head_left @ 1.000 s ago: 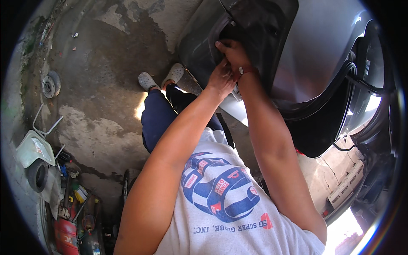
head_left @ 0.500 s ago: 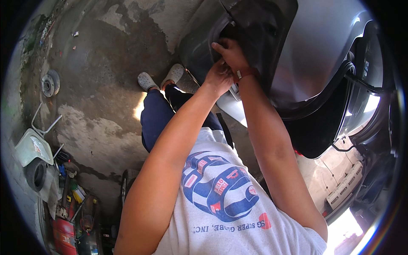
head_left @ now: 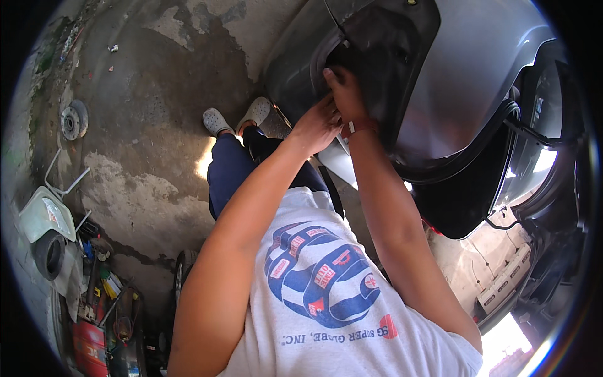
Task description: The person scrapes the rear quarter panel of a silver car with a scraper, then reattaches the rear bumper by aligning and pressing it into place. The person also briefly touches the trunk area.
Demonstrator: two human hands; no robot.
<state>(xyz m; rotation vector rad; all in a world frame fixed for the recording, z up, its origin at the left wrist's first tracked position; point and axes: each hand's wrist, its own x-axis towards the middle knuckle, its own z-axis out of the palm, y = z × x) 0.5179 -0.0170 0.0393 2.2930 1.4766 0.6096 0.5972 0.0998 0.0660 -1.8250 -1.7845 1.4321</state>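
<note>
My right hand point(head_left: 347, 89), with a red band point(head_left: 359, 127) on its wrist, reaches into a dark recess point(head_left: 377, 44) in a grey car body panel point(head_left: 292, 69). Its thumb sticks up; the other fingers are lost in the shadow. Just below it, close to the right wrist, my left hand point(head_left: 317, 125) has its fingers bent at the lower edge of the recess. Whatever those fingertips hold is hidden. A thin dark cable or rod point(head_left: 334, 16) runs down the panel above the hands.
To the right curves a glossy silver-grey car panel point(head_left: 458, 75) beside a dark opening with a black rubber seal point(head_left: 465, 164). Along the left wall are a round metal wheel part point(head_left: 74, 120), a pale plastic chair point(head_left: 47, 213), a tyre point(head_left: 48, 254) and a red container point(head_left: 90, 349).
Both hands have shifted slightly down in the picture, and my right hand has turned a little. The left fingers look less tucked behind the right wrist. The view has moved slightly.
</note>
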